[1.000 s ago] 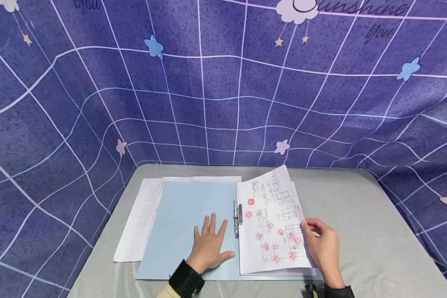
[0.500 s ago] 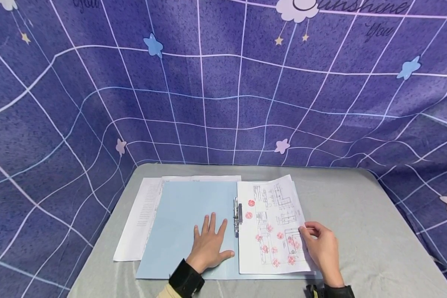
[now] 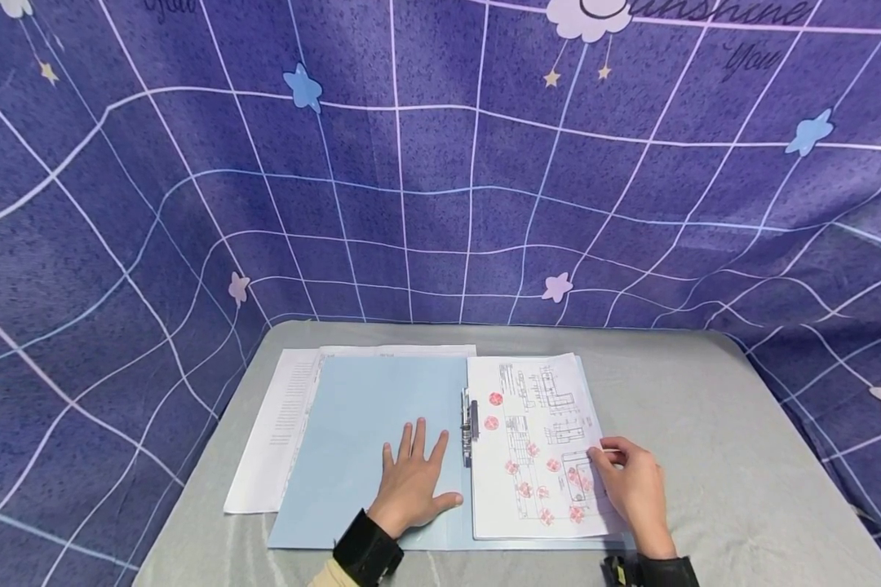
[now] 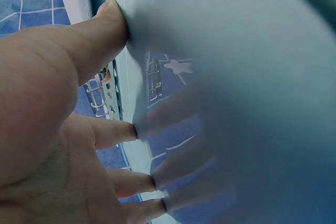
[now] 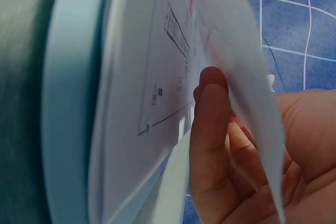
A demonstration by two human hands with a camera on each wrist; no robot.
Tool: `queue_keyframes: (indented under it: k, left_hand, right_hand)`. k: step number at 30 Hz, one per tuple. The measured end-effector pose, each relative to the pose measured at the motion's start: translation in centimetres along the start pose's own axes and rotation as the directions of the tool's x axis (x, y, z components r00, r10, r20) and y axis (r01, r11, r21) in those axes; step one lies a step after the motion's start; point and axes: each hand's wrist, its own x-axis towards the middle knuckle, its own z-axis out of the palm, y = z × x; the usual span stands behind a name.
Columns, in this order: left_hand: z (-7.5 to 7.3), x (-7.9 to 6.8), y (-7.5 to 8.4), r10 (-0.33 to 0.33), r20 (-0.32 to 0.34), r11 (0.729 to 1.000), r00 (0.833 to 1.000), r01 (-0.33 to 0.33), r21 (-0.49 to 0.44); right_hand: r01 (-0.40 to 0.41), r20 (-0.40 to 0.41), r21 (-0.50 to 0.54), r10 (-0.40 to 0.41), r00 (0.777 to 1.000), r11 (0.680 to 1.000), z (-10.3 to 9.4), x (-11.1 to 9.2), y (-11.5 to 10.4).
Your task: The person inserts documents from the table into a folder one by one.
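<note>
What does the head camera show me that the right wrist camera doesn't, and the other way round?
Only the head view: the left grip, spread on the open blue folder; the metal clip; and the white papers reaching out past the folder's left side.

Only the right wrist view: the fingers in the gap under the raised edge of the top sheet, and the printed sheet beneath it.

Both: the right grip pinching the top sheet, part of the blue folder, and the lined cloth.

The table (image 3: 719, 456) gives passage right of the right hand (image 3: 635, 485); leftward, the metal clip (image 3: 466, 428) obstructs.
</note>
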Motion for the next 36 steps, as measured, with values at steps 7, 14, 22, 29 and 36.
queue_keyframes:
  k: [7,14,22,29,36]
  left_hand:
    - [0.0,0.0,0.0,-0.003,0.003,1.0,1.0,0.003,0.003]
    - [-0.1,0.0,0.1,-0.012,0.008,1.0,1.0,0.012,0.0]
    - [-0.1,0.0,0.1,-0.012,0.014,1.0,1.0,0.012,0.004]
    - [-0.1,0.0,0.0,-0.01,0.014,1.0,1.0,0.01,0.003]
    - [-0.1,0.0,0.1,-0.007,0.01,1.0,1.0,0.007,0.002]
  right_hand:
    - [-0.01,0.028,-0.015,0.011,1.0,1.0,-0.3,0.1,-0.1]
    - [0.006,0.066,-0.06,-0.002,0.998,0.998,-1.3,-0.1,-0.1]
    - [0.09,0.115,-0.087,-0.079,0.99,0.992,-2.6,-0.4,-0.7]
    - [0.405,0.061,-0.08,-0.401,0.914,0.911,-0.6,-1.7,-1.8]
    - [0.489,0.167,-0.098,-0.47,0.867,0.867,2.3,-3.9,-2.8]
